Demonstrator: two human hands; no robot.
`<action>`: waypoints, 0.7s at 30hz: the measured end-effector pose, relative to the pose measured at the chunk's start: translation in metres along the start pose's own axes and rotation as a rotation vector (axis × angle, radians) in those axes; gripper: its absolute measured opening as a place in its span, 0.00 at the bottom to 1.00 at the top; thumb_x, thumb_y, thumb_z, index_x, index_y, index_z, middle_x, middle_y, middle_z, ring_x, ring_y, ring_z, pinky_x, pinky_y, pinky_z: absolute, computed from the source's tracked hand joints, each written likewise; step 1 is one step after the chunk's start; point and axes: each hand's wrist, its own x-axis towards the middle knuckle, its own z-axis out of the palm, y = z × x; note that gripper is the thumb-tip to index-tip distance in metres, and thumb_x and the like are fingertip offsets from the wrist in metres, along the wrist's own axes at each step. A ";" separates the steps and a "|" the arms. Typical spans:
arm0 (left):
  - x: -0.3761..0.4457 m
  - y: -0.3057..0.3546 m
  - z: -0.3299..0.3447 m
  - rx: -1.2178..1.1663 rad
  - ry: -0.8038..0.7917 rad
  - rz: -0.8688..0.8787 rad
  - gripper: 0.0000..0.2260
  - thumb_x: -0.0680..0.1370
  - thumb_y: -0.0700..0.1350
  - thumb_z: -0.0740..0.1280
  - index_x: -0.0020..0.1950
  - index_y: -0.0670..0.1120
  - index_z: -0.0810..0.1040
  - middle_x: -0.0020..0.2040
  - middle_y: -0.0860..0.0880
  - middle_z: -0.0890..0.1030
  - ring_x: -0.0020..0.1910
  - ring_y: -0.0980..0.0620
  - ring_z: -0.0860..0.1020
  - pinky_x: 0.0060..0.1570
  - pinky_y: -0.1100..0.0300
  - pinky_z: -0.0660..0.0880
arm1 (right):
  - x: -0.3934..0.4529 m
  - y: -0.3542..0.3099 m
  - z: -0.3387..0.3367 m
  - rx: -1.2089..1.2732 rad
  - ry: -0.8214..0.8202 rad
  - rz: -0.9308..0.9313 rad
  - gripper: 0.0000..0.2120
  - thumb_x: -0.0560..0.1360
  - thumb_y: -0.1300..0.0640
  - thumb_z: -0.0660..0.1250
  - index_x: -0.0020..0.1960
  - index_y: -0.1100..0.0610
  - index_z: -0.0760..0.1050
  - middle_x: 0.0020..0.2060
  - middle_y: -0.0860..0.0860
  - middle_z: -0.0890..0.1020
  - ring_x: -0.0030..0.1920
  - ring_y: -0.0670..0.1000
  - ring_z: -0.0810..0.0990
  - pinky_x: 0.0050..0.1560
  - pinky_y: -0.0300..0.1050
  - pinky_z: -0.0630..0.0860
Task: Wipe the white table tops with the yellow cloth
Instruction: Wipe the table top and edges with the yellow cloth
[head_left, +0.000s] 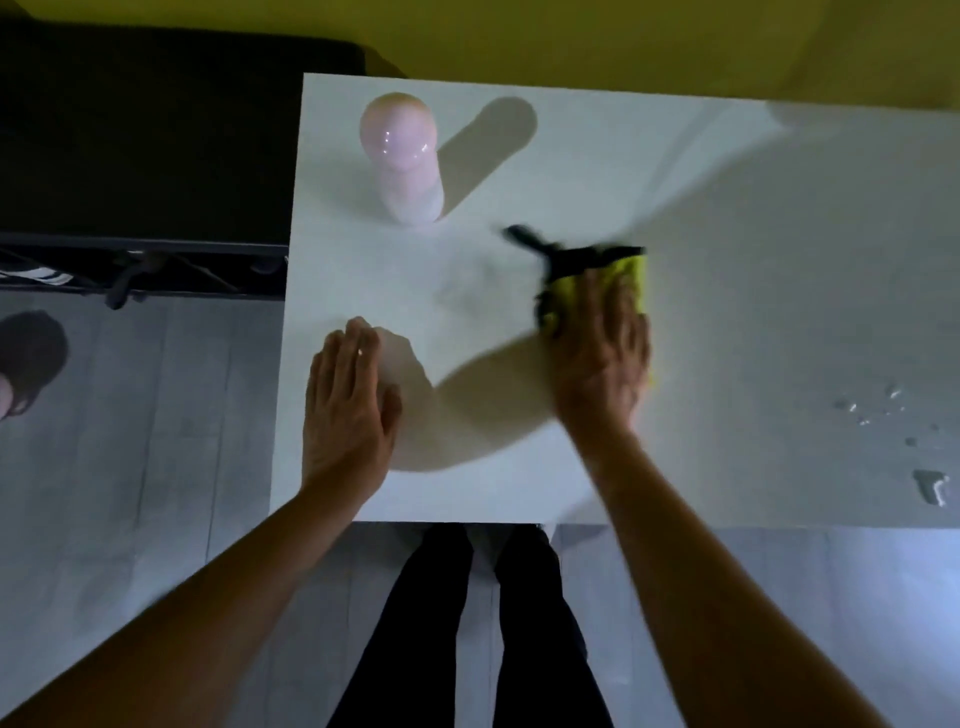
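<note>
Two hands are working the table (727, 208): the left hand (348, 405) is bracing flat near its left edge, the right hand (597, 353) pressing the cloth (631, 280) mid-table. Sweeping right would likely catch the droplets (872, 410), steering clear of the bottle (402, 156).

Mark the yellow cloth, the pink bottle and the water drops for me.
yellow cloth (635, 275): head view, bare yellow corner beyond the fingers.
pink bottle (397, 130): head view, rounded cap.
water drops (872, 408): head view, middle of the cluster, right side of table.
</note>
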 end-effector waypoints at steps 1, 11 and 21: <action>0.000 0.000 0.002 0.012 0.002 -0.001 0.29 0.86 0.51 0.54 0.85 0.40 0.56 0.85 0.41 0.55 0.85 0.39 0.52 0.83 0.44 0.51 | 0.008 0.022 -0.010 -0.041 0.010 0.075 0.26 0.83 0.42 0.57 0.78 0.50 0.65 0.76 0.60 0.66 0.77 0.60 0.64 0.75 0.57 0.62; -0.001 0.005 0.013 0.025 0.064 -0.021 0.27 0.86 0.45 0.54 0.84 0.40 0.57 0.85 0.39 0.56 0.84 0.36 0.53 0.83 0.42 0.50 | -0.057 -0.038 -0.004 0.050 -0.047 0.004 0.27 0.83 0.43 0.60 0.79 0.49 0.63 0.79 0.57 0.62 0.80 0.58 0.57 0.78 0.58 0.57; -0.027 0.040 0.032 0.079 0.091 0.009 0.27 0.84 0.38 0.60 0.83 0.36 0.58 0.83 0.36 0.60 0.83 0.35 0.58 0.82 0.39 0.56 | -0.101 -0.031 -0.014 0.165 -0.069 -0.310 0.25 0.81 0.44 0.66 0.76 0.52 0.69 0.76 0.56 0.68 0.77 0.57 0.64 0.77 0.57 0.59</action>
